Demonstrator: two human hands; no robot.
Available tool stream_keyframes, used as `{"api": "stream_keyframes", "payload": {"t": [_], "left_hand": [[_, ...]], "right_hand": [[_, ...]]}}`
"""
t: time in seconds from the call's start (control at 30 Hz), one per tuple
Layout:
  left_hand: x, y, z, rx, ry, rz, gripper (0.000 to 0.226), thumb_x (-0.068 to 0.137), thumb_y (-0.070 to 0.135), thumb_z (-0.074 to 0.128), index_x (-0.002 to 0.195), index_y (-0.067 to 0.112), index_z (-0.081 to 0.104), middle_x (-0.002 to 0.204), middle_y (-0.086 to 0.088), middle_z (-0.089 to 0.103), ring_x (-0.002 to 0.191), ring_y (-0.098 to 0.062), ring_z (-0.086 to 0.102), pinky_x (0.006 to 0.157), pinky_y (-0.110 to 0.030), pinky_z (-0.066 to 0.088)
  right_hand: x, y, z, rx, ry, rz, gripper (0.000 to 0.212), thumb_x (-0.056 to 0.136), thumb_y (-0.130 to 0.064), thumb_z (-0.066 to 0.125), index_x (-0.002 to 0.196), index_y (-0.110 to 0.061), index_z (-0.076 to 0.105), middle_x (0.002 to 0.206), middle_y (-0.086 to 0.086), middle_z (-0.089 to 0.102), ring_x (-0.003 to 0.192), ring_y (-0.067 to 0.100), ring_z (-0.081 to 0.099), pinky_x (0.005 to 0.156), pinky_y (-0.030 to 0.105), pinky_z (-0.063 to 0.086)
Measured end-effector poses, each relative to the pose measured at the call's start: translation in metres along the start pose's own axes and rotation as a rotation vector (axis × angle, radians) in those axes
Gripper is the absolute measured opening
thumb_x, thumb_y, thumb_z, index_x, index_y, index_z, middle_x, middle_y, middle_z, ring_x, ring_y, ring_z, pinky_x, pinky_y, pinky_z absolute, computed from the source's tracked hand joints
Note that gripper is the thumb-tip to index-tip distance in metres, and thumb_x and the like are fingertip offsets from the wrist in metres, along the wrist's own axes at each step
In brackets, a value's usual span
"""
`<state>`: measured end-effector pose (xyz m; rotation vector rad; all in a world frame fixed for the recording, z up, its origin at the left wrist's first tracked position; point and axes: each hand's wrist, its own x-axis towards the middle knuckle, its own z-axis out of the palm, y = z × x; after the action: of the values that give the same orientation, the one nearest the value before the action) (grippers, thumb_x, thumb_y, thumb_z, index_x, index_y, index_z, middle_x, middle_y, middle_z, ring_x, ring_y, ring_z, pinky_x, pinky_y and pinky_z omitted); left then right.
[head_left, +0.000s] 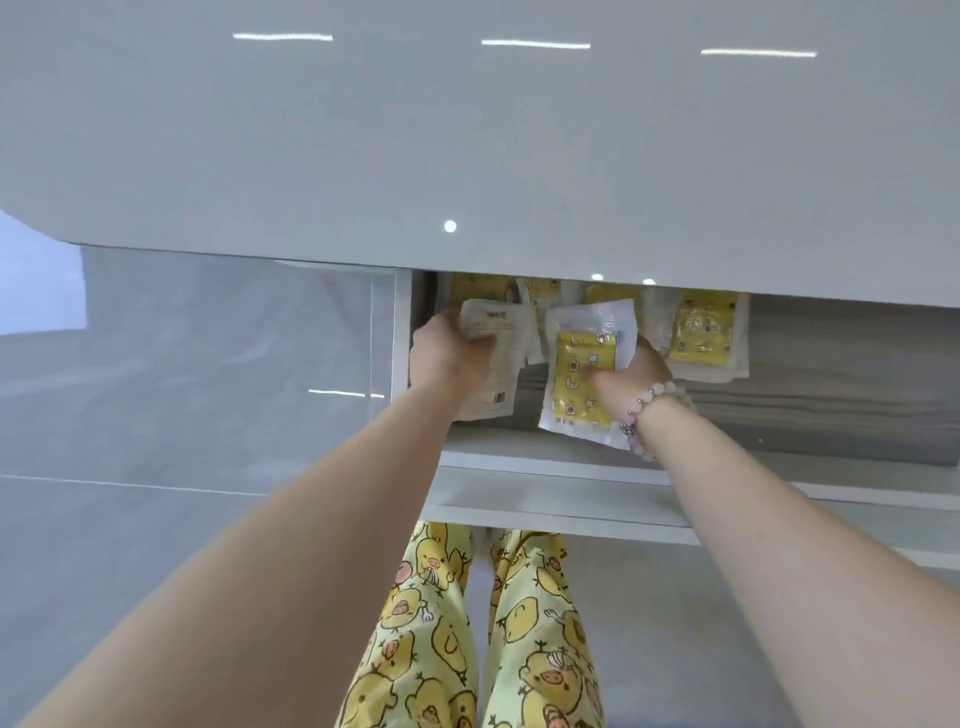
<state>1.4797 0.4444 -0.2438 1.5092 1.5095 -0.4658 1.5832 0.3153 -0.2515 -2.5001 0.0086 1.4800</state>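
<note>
Drawer, frame centre, under counter. Left hand: fingers clamped on white packet. Right hand: fingers pinched yellow packet. Spare packet lay right.

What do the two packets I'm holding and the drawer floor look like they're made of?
Left packet: probably thin plastic film, white, with crinkled edges.
Right packet: clear glossy plastic over a yellow printed insert; its border shines.
Drawer floor: seemingly matte grey wood-grain laminate, shown by streaky lines.
</note>
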Motion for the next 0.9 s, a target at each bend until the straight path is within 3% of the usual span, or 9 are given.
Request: {"api": "stream_keyframes", "payload": {"t": [0.07,0.17,0.33,0.43,0.47,0.57,0.63,0.8,0.9], "left_hand": [[0.004,-0.008,0.004,0.026,0.021,0.01,0.007,0.09,0.019,0.056,0.096,0.019,0.052,0.076,0.008,0.051,0.077,-0.019,0.051,0.049,-0.019,0.038],[0.004,-0.012,0.011,0.107,0.071,0.027,0.023,0.089,0.018,0.059,0.111,0.013,0.053,0.097,-0.002,0.061,0.089,-0.026,0.059,0.063,-0.024,0.046],[0.001,-0.01,0.017,0.267,0.167,0.065,0.033,0.09,0.014,0.06,0.12,0.01,0.047,0.109,-0.009,0.06,0.099,-0.029,0.058,0.068,-0.032,0.04],[0.003,-0.01,0.018,0.376,0.212,0.106,0.032,0.091,0.009,0.06,0.121,0.006,0.05,0.117,-0.014,0.055,0.102,-0.029,0.058,0.07,-0.029,0.04],[0.004,-0.01,0.018,0.424,0.221,0.118,0.032,0.091,0.008,0.06,0.121,0.004,0.05,0.118,-0.015,0.054,0.104,-0.029,0.057,0.072,-0.029,0.042],[0.002,-0.01,0.02,0.562,0.247,0.169,0.041,0.09,0.008,0.06,0.126,0.001,0.042,0.12,-0.014,0.055,0.11,-0.028,0.054,0.076,-0.03,0.047],[0.002,-0.009,0.022,0.625,0.236,0.208,0.057,0.088,0.006,0.06,0.136,0.001,0.028,0.12,-0.015,0.055,0.111,-0.029,0.053,0.071,-0.031,0.044],[0.008,0.003,0.015,0.8,0.215,0.285,0.068,0.083,0.004,0.063,0.138,0.002,0.023,0.132,-0.016,0.04,0.119,-0.029,0.043,0.08,-0.032,0.044],[0.001,0.003,0.011,0.907,0.205,0.402,0.065,0.083,0.007,0.059,0.137,0.003,0.024,0.137,-0.016,0.034,0.121,-0.029,0.039,0.09,-0.032,0.039]], "right_hand": [[0.005,0.003,0.013,-0.023,-0.036,-0.003,0.046,0.086,-0.035,0.063,0.12,-0.007,0.05,0.115,0.014,0.059,0.092,0.026,0.058,0.07,0.026,0.039],[0.009,0.007,0.022,-0.042,-0.06,-0.012,0.035,0.083,-0.036,0.066,0.1,-0.009,0.054,0.098,0.011,0.058,0.085,0.025,0.057,0.068,0.027,0.041],[0.008,0.001,0.016,-0.129,-0.02,0.068,0.043,0.079,-0.042,0.071,0.071,-0.007,0.047,0.07,0.007,0.055,0.054,0.018,0.052,0.047,0.026,0.044],[0.009,-0.002,0.017,-0.106,0.047,0.068,0.051,0.075,-0.039,0.076,0.104,-0.003,0.056,0.094,0.009,0.062,0.083,0.026,0.064,0.069,0.032,0.051],[0.011,-0.002,0.018,-0.112,0.061,0.073,0.052,0.075,-0.039,0.076,0.109,-0.005,0.056,0.093,0.008,0.063,0.082,0.026,0.065,0.069,0.031,0.051],[0.011,-0.004,0.02,-0.176,0.102,0.082,0.034,0.077,-0.039,0.074,0.08,-0.012,0.053,0.067,0.003,0.059,0.057,0.018,0.06,0.053,0.027,0.051],[0.012,-0.003,0.022,-0.237,0.145,0.078,0.034,0.077,-0.041,0.075,0.073,-0.013,0.055,0.077,0.006,0.066,0.069,0.023,0.067,0.058,0.027,0.053],[0.003,-0.007,0.021,-0.275,0.188,0.111,0.045,0.076,-0.05,0.073,0.091,-0.009,0.063,0.077,0.005,0.059,0.081,0.023,0.065,0.059,0.026,0.045],[-0.015,-0.005,0.02,-0.362,0.221,0.099,0.056,0.082,-0.05,0.066,0.116,-0.007,0.054,0.108,0.009,0.058,0.101,0.026,0.06,0.064,0.029,0.039]]}}
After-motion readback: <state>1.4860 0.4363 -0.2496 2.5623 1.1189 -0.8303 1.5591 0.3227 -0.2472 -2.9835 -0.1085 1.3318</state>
